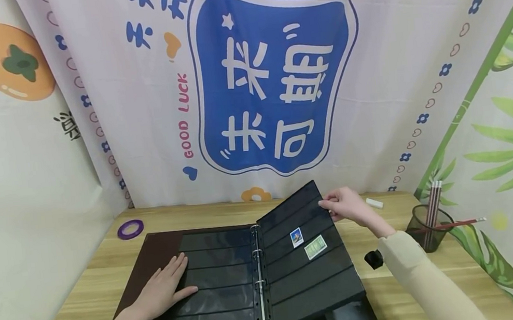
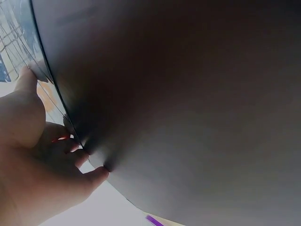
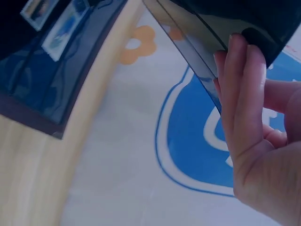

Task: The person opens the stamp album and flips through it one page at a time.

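A stamp album with a dark brown cover lies spread on the table, its metal rings down the middle. My right hand pinches the outer edge of a black album page, holding it tilted up. On that page sit a blue stamp and a green stamp. In the right wrist view, more stamps show on a sheet beneath the raised page. My left hand rests with straight fingers over the outer edge of the left page and the brown cover.
A purple tape roll lies at the back left. Back right is a white eraser-like block. A mesh cup with several pencils stands at the right, near a small black object. A printed cloth hangs behind the table.
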Motion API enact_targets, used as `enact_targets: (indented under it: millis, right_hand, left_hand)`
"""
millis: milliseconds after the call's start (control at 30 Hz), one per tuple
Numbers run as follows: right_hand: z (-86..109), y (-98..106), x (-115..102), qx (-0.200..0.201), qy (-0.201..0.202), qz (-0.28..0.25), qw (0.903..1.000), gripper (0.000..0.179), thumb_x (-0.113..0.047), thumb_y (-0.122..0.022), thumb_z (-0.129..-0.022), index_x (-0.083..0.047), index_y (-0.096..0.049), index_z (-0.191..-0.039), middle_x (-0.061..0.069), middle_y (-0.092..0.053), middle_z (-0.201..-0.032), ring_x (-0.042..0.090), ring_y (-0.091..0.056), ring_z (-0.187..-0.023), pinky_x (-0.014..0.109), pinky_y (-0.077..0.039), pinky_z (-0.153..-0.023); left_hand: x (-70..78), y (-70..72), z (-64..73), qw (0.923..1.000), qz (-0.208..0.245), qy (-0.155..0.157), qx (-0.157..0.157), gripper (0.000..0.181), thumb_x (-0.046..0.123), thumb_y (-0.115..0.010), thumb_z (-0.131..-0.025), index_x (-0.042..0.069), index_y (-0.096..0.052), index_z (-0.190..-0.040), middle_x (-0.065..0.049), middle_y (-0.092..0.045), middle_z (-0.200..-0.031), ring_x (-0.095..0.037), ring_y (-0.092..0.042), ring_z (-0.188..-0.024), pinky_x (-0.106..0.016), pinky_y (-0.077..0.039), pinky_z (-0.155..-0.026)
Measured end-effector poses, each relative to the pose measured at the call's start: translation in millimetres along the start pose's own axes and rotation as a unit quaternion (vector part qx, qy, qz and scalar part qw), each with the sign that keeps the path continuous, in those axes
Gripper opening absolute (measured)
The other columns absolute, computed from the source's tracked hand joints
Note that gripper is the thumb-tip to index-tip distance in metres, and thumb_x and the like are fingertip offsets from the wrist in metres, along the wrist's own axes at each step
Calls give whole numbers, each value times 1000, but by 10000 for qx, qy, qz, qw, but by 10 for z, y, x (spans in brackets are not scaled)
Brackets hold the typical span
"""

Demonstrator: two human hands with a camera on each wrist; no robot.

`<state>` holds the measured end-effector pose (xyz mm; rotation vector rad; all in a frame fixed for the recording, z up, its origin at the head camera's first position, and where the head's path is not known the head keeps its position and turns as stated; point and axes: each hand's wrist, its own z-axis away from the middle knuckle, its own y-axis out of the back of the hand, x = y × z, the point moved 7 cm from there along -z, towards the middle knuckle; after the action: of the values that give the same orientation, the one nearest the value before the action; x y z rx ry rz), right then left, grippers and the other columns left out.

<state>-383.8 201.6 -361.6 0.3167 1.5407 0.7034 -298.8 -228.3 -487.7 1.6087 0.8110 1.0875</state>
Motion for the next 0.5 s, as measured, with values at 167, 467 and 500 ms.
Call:
enact_targets:
  millis: [167, 467, 500]
  right_hand:
    - [-35, 1, -169, -71, -38, -20, 10000, 30, -19, -58, -100, 8, -67, -107, -7, -64, -70, 5, -58, -65, 24, -59, -65]
    - [-129, -54, -498, -267, 101, -43, 9996, 31, -22, -57, -101, 5, -67, -109, -8, -52, -59, 7, -54, -62, 21, -58, -65]
    - [-139, -67, -531, -292, 106, -90, 9995, 31, -23, -57, -101, 5, -67, -110, -8, -49, -57, 6, -53, -61, 21, -57, -65]
  left_hand:
    - [2, 3, 1, 10000, 9, -16, -27, 85, 56, -61, -91, -6, -43, -146, -27, -41, -153, -47, -40, -141, -68, -37, -106]
    - [-11, -14, -6, 10000, -26, 0, -32, 85, 56, -61, -91, -6, -43, -146, -27, -41, -153, -46, -40, -141, -68, -37, -105]
    - [-14, -18, -8, 10000, -42, 2, -34, 85, 56, -61, -91, -6, -43, -146, -27, -41, -153, -46, -40, -141, -68, -38, -105]
